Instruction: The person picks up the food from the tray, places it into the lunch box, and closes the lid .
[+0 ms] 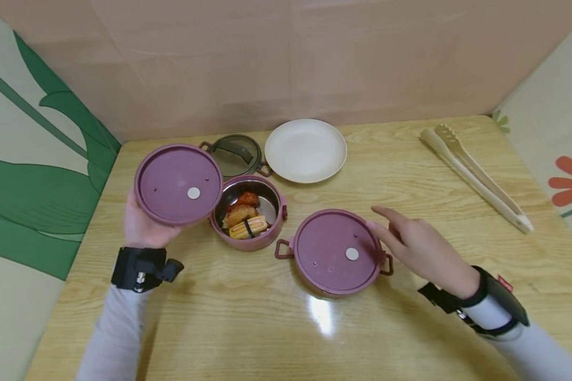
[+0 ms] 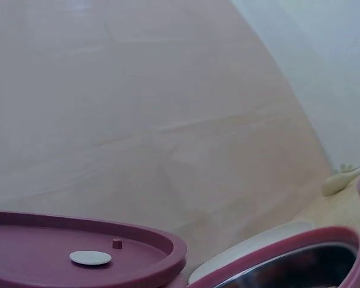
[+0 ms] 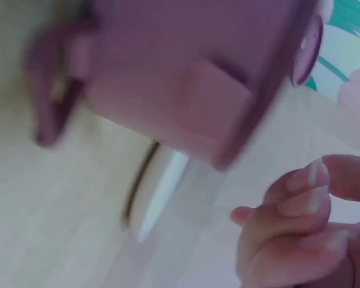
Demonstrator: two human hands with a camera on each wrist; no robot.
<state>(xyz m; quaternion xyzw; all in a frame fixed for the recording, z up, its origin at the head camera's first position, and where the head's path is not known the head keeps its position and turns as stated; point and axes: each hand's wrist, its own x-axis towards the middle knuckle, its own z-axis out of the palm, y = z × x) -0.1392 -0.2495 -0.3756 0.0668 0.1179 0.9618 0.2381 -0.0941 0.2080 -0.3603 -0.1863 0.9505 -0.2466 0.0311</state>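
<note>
My left hand (image 1: pixel 145 225) holds up a round purple lid (image 1: pixel 178 182) with a white button, supporting it from below; its fingers are mostly hidden beneath. To the right of that lid is an uncovered purple pot (image 1: pixel 250 246) with a steel inside, holding several pieces of food (image 1: pixel 248 217). A second purple pot (image 1: pixel 333 291), with two loop handles, has its lid (image 1: pixel 333 243) on. At this pot's right rim hovers my right hand (image 1: pixel 417 248), fingers loosely bent and nothing in them. In the right wrist view the fingers (image 3: pixel 300 240) show apart from the pot wall (image 3: pixel 168 90).
Behind the uncovered pot lies a small dark pan with a lid (image 1: pixel 235 153). A white plate (image 1: pixel 306 151) sits at the back middle. Beige tongs (image 1: pixel 476 177) lie at the back right of the wooden table (image 1: pixel 219 328). A pinkish cloth backdrop (image 1: pixel 286 63) rises along the far edge.
</note>
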